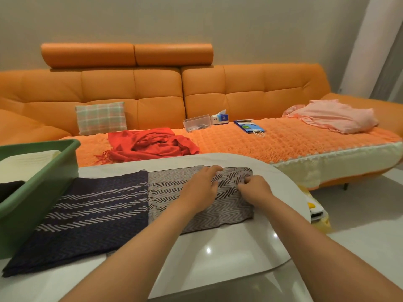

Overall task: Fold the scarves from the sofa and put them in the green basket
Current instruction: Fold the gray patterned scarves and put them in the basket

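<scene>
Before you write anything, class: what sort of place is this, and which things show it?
Most likely a home living room: a long orange leather sofa with a green-and-pink plaid cushion, a white rounded low table in front of it, and a blue-and-white tissue box on the seat.

The green basket (41, 205) is standing at the table's left, its raised wall just beside the zigzag scarf (98, 210) and blocking a low sweep leftward. Folded cloths (28, 164) are filling part of it. Bare white table (218, 253) is lying open near and right. Farther off, a red scarf (152, 142) is heaping on the sofa (272, 136) seat.
</scene>
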The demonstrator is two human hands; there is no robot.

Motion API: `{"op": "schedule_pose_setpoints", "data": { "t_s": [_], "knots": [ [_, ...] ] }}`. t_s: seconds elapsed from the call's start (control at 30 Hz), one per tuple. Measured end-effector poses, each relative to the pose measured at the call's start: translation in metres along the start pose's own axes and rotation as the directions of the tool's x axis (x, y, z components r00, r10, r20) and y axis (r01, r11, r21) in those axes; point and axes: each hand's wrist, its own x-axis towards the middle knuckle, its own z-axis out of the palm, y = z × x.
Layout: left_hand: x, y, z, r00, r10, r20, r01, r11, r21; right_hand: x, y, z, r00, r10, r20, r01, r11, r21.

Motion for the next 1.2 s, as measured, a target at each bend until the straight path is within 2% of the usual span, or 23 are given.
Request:
{"op": "schedule_pose_setpoints", "data": {
  "t_s": [0.1, 0.13, 0.2, 0.23, 0.3, 0.33, 0.4, 0.47, 0.5, 0.57, 0.63, 0.7, 0.77, 0.8, 0.87, 0.93, 1.0, 1.03, 1.07, 1.13, 1.2],
  "knots": [
    [0.012, 0.001, -0.005, 0.99, -0.017, -0.139, 0.001, 0.993, -0.118, 0.001, -0.014, 0.007, 0.977, -0.206, -0.047, 0.207, 0.978, 0.014],
    [0.015, 0.0, -0.011, 0.978, -0.04, -0.205, 0.006, 0.987, -0.163, -0.002, -0.021, 0.01, 0.956, -0.292, -0.023, 0.293, 0.956, 0.011],
    [0.017, -0.007, -0.022, 0.952, -0.125, -0.279, 0.053, 0.966, -0.253, -0.012, -0.035, 0.018, 0.868, -0.466, 0.171, 0.468, 0.883, 0.028],
    [0.016, -0.011, -0.028, 0.945, -0.177, -0.274, 0.097, 0.955, -0.281, -0.019, -0.04, 0.022, 0.819, -0.5, 0.281, 0.507, 0.86, 0.053],
    [0.009, -0.025, -0.038, 0.937, -0.286, -0.199, 0.226, 0.934, -0.278, -0.029, -0.047, 0.028, 0.785, -0.493, 0.376, 0.481, 0.867, 0.133],
    [0.005, -0.035, -0.042, 0.931, -0.334, -0.146, 0.294, 0.925, -0.242, -0.031, -0.05, 0.03, 0.81, -0.48, 0.337, 0.444, 0.877, 0.184],
    [-0.004, -0.053, -0.048, 0.913, -0.407, -0.045, 0.399, 0.909, -0.119, -0.028, -0.053, 0.03, 0.902, -0.398, 0.169, 0.348, 0.9, 0.262],
    [-0.014, -0.067, -0.054, 0.907, -0.421, -0.013, 0.421, 0.907, -0.031, -0.022, -0.053, 0.029, 0.947, -0.321, 0.026, 0.305, 0.92, 0.245],
    [-0.019, -0.072, -0.057, 0.913, -0.407, -0.014, 0.407, 0.913, -0.006, -0.019, -0.052, 0.03, 0.949, -0.316, 0.014, 0.308, 0.933, 0.188],
    [-0.026, -0.073, -0.063, 0.937, -0.348, 0.007, 0.348, 0.937, 0.032, -0.018, -0.049, 0.034, 0.936, -0.319, 0.149, 0.316, 0.948, 0.045],
    [-0.029, -0.074, -0.069, 0.949, -0.298, 0.101, 0.29, 0.953, 0.089, -0.019, -0.049, 0.041, 0.908, -0.291, 0.302, 0.325, 0.943, -0.067],
    [-0.027, -0.077, -0.074, 0.933, -0.295, 0.205, 0.259, 0.948, 0.185, -0.018, -0.052, 0.047, 0.897, -0.313, 0.314, 0.371, 0.917, -0.145],
    [-0.022, -0.074, -0.078, 0.927, -0.308, 0.216, 0.24, 0.926, 0.29, -0.016, -0.056, 0.045, 0.906, -0.326, 0.269, 0.381, 0.905, -0.19],
    [-0.018, -0.07, -0.08, 0.943, -0.292, 0.158, 0.229, 0.917, 0.326, -0.016, -0.057, 0.042, 0.914, -0.324, 0.245, 0.373, 0.908, -0.191],
    [-0.007, -0.053, -0.083, 0.979, -0.194, -0.069, 0.205, 0.932, 0.299, -0.015, -0.057, 0.033, 0.936, -0.303, 0.178, 0.33, 0.931, -0.156],
    [0.009, -0.035, -0.082, 0.95, -0.149, -0.273, 0.165, 0.986, 0.034, -0.012, -0.056, 0.018, 0.97, -0.239, 0.04, 0.242, 0.967, -0.083],
    [0.026, -0.016, -0.08, 0.915, -0.204, -0.349, 0.09, 0.945, -0.315, -0.007, -0.049, -0.001, 0.986, -0.093, -0.135, 0.107, 0.99, 0.097],
    [0.031, -0.007, -0.077, 0.911, -0.222, -0.348, 0.059, 0.905, -0.421, -0.005, -0.044, -0.012, 0.974, -0.008, -0.227, 0.053, 0.98, 0.193],
    [0.035, -0.002, -0.072, 0.914, -0.215, -0.345, 0.041, 0.893, -0.449, -0.003, -0.038, -0.023, 0.947, 0.066, -0.314, 0.021, 0.964, 0.266],
    [0.036, 0.002, -0.061, 0.946, -0.169, -0.277, 0.06, 0.93, -0.363, 0.002, -0.024, -0.041, 0.889, 0.157, -0.43, 0.001, 0.939, 0.344],
    [0.03, -0.003, -0.045, 0.982, -0.178, -0.068, 0.163, 0.969, -0.186, 0.006, -0.013, -0.047, 0.891, 0.187, -0.414, -0.045, 0.943, 0.329]
  ]
}}
